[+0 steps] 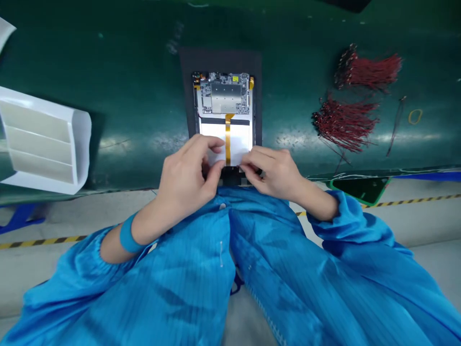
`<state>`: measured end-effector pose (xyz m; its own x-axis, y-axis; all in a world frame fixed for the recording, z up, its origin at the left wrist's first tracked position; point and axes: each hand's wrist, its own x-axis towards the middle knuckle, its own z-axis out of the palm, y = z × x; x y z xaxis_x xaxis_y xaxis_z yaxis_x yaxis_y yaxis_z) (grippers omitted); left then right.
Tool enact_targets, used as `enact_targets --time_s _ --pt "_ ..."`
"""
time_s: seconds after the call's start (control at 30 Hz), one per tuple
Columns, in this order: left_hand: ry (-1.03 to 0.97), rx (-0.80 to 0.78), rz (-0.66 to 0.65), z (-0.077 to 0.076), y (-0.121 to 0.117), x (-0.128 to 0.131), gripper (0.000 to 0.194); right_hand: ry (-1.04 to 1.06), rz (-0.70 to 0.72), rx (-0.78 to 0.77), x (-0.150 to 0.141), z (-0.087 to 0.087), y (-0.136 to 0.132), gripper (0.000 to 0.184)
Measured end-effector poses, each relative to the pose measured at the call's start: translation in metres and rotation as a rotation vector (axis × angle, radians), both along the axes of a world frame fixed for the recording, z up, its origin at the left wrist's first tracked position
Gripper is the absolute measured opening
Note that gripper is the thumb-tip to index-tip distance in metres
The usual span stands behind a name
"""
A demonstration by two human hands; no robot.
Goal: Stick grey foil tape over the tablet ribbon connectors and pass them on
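Observation:
An opened tablet [224, 115] lies on a dark mat [185, 86] on the green bench. Its circuit board is at the far end, a white battery and an orange flex strip [227, 137] run toward me. My left hand [189, 175] rests on the near left of the tablet, thumb and fingers pinched at its lower edge. My right hand [275, 170] is at the near right corner, fingers curled and pressed on the edge. What the fingertips pinch is too small to make out.
A white louvred plastic tray [43, 144] stands at the left. Two bundles of red wires [344, 122] lie at the right, with a thin tool [396, 125] and a yellow ring [415, 116] beyond. Blue sleeves and a smock fill the foreground.

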<state>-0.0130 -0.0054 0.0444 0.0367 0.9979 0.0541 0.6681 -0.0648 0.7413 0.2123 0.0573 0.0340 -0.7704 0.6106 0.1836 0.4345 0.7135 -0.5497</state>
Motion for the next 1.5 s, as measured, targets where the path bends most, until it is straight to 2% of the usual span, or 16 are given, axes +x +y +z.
enact_targets --time_s 0.1,0.2,0.37,0.57,0.67,0.8,1.03,1.2,1.33,1.5 --pt "0.095 0.191 -0.007 -0.016 -0.015 -0.008 0.019 0.03 -0.047 -0.06 0.004 -0.011 -0.011 0.02" --pt "0.128 0.281 -0.046 -0.032 -0.03 -0.01 0.016 0.015 -0.095 -0.075 0.005 -0.017 -0.02 0.024" --pt "0.196 0.376 -0.063 -0.049 -0.052 -0.002 0.02 0.029 -0.104 -0.052 0.004 -0.022 -0.029 0.025" --pt "0.201 0.387 -0.079 -0.063 -0.057 0.0 0.021 -0.021 -0.108 0.005 0.002 -0.027 -0.035 0.031" --pt "0.205 0.373 -0.093 -0.064 -0.056 0.002 0.025 -0.068 -0.109 0.01 0.003 -0.028 -0.035 0.032" --pt "0.235 0.442 -0.14 -0.06 -0.053 0.005 0.037 -0.066 -0.083 0.044 0.005 -0.028 -0.035 0.031" --pt "0.32 0.481 -0.238 -0.058 -0.049 0.006 0.041 -0.093 -0.03 0.081 0.006 -0.03 -0.035 0.031" --pt "0.317 0.522 -0.276 -0.055 -0.043 0.008 0.039 -0.069 0.029 0.195 0.006 -0.029 -0.034 0.031" --pt "0.28 0.518 -0.273 -0.055 -0.038 0.014 0.035 -0.139 0.059 0.293 0.008 -0.028 -0.031 0.032" --pt "0.459 0.527 -0.249 -0.049 -0.043 0.025 0.024 -0.153 0.071 0.337 0.013 -0.021 -0.029 0.025"
